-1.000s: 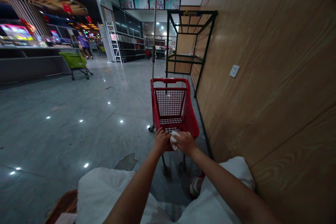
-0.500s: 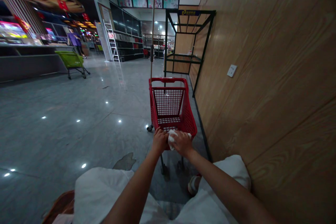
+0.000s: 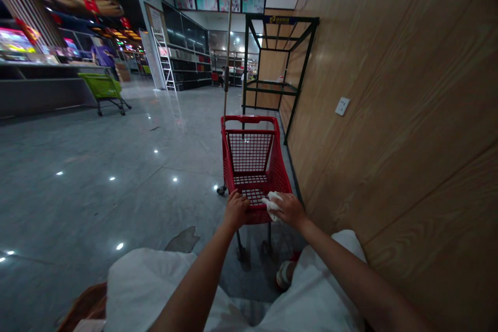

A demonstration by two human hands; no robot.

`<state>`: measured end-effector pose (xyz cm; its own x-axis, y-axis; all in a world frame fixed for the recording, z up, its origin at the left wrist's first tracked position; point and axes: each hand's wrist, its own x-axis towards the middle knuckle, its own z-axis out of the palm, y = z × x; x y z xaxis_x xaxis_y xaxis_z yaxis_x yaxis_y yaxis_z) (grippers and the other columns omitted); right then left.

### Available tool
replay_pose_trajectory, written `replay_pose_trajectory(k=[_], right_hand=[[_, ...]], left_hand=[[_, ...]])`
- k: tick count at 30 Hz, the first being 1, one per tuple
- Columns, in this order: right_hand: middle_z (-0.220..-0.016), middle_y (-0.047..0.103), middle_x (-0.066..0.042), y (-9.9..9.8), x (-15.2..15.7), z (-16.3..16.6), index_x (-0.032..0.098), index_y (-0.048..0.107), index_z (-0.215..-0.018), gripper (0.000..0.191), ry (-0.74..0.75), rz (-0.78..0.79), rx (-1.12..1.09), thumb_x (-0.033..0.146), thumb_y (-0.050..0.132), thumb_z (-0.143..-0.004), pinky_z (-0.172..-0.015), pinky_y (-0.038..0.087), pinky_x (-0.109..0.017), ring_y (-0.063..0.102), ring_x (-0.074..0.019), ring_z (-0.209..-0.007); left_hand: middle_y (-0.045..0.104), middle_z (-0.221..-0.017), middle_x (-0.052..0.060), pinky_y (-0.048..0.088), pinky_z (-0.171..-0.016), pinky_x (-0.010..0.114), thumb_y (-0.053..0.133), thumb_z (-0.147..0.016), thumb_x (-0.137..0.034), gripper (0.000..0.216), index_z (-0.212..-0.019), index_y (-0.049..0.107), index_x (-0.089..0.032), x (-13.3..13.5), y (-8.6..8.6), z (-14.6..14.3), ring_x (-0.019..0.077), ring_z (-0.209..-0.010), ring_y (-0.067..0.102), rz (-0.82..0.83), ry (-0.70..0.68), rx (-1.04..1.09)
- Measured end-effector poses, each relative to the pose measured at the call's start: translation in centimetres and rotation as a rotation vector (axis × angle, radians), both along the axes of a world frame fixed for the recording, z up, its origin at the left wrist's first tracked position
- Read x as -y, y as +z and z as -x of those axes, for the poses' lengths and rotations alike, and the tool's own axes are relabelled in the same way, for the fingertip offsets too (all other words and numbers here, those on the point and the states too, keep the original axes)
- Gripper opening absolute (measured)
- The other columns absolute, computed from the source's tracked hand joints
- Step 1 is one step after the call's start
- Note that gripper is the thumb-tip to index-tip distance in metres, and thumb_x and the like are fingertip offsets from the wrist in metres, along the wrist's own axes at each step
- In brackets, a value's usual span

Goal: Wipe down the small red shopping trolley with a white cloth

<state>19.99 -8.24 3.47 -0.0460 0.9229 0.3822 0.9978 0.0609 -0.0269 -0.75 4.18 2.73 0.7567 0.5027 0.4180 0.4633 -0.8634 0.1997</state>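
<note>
So there's a red shopping cart [image 3: 280, 168] parked on the shiny grey floor [image 3: 132, 155], right in front of the person sitting here, basically between the white-trousered knees and just beside the wood-look wall [image 3: 373, 114]. Left hand [image 3: 237, 211] is closed over the near rim of the cart, left of the middle, fingers hooked over the edge. Right hand [image 3: 291, 211] has its fingers bunched around a crumpled white cloth [image 3: 273, 205] and is pressing it on the same rim near the right corner, so the two hands are a bit apart with bare red plastic between them. The cart's mesh flap [image 3: 250, 151] stands up at the far end, below the handle [image 3: 251, 119]. A thin pole [image 3: 228, 36] rises by the far left corner (can't tell if it's actually fixed to the cart). Past that there's a dark metal rack [image 3: 272, 89] against the wall, and a white outlet [image 3: 342, 106] nearer on the right. Over on the left, a green cart [image 3: 100, 86] sits by a long counter [image 3: 42, 96], with someone in a purple top [image 3: 102, 54] just behind it. Further back you get a ladder [image 3: 166, 65] leaning near some dark shelves [image 3: 192, 67].
</note>
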Motion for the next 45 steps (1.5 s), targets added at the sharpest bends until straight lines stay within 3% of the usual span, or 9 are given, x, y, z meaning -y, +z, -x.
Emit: replay_pose_trajectory(k=[6,9,14,21,28,32,36,40,45], right_hand=[[-0.127,0.057,-0.009,-0.6,-1.8,6.7,0.029,0.06,-0.12,0.05,-0.137,-0.033,-0.063,0.054,0.065,-0.078,-0.09,0.034,-0.037,0.053,-0.0252,-0.104],[-0.112,0.062,-0.008,0.2,-2.9,8.6,0.028,0.062,-0.114,0.04,-0.203,0.035,-0.052,0.05,0.062,-0.081,-0.082,0.036,-0.035,0.055,-0.0234,-0.096],[-0.105,0.065,-0.004,1.3,-1.8,4.6,0.029,0.064,-0.109,0.027,-0.116,0.079,0.014,0.04,0.06,-0.085,-0.086,0.036,-0.033,0.056,-0.0204,-0.093],[-0.11,0.063,-0.005,1.2,-0.2,-1.1,0.027,0.056,-0.124,0.044,-0.013,0.136,0.061,0.02,0.058,-0.081,-0.091,0.039,-0.033,0.053,-0.0203,-0.102],[-0.103,0.065,-0.007,0.9,-2.4,6.3,0.027,0.06,-0.116,0.031,-0.21,0.116,0.019,0.018,0.047,-0.089,-0.101,0.028,-0.046,0.057,-0.0228,-0.098],[-0.103,0.065,-0.006,0.6,-3.6,9.3,0.026,0.057,-0.119,0.032,-0.134,0.1,0.017,0.017,0.044,-0.091,-0.109,0.017,-0.05,0.058,-0.0213,-0.096],[-0.107,0.064,-0.008,1.0,-4.0,8.4,0.024,0.055,-0.123,0.039,0.106,0.089,0.061,0.026,0.058,-0.084,-0.11,0.021,-0.05,0.058,-0.0233,-0.097],[-0.114,0.062,-0.011,0.8,-3.9,6.9,0.021,0.057,-0.12,0.041,0.184,0.035,0.084,0.026,0.063,-0.08,-0.108,0.028,-0.047,0.056,-0.0239,-0.103],[-0.119,0.062,-0.01,-0.3,-2.6,3.9,0.021,0.06,-0.118,0.032,0.22,-0.022,0.131,0.021,0.057,-0.086,-0.108,0.032,-0.047,0.056,-0.023,-0.11]], left_hand=[[0.065,-0.076,0.004,0.028,-0.109,0.045,0.069,-0.067,-0.034,0.013,-0.075,0.068,-0.023,0.2,-0.1,-0.3,0.0221,-0.086,0.054,-0.009,0.034,0.011],[0.066,-0.076,0.003,0.027,-0.109,0.042,0.067,-0.07,-0.031,0.01,-0.076,0.068,-0.023,-0.1,-0.2,0.2,0.0206,-0.085,0.055,-0.02,0.022,0.001],[0.066,-0.078,0.002,0.027,-0.107,0.042,0.07,-0.069,-0.042,0.018,-0.074,0.067,-0.025,-1.4,-0.1,1.2,0.0203,-0.086,0.053,-0.015,-0.026,-0.036],[0.064,-0.077,0.001,0.027,-0.101,0.041,0.069,-0.07,-0.049,0.025,-0.071,0.066,-0.024,-2.6,0.2,1.2,0.0193,-0.086,0.052,-0.011,-0.099,-0.097],[0.066,-0.08,0.0,0.025,-0.107,0.041,0.069,-0.071,-0.036,0.011,-0.075,0.067,-0.026,-6.6,2.7,3.8,0.02,-0.093,0.055,-0.005,-0.142,-0.28],[0.067,-0.088,0.004,0.022,-0.112,0.044,0.062,-0.073,-0.017,0.009,-0.076,0.068,-0.024,-7.9,3.8,5.6,0.0212,-0.098,0.057,-0.051,0.011,-0.388],[0.065,-0.108,0.011,0.022,-0.11,0.054,0.066,-0.067,-0.021,0.032,-0.099,0.066,-0.02,-6.4,3.6,5.5,0.0284,-0.111,0.055,-0.014,0.143,-0.368],[0.067,-0.106,0.006,0.029,-0.108,0.046,0.069,-0.065,-0.035,0.038,-0.101,0.064,-0.024,-3.1,2.7,2.0,0.0249,-0.106,0.058,0.084,-0.119,-0.274],[0.07,-0.088,0.006,0.043,-0.084,0.035,0.071,-0.064,-0.045,0.034,-0.088,0.066,-0.02,-0.8,2.1,-1.5,0.0235,-0.087,0.063,0.124,-0.096,-0.218]])
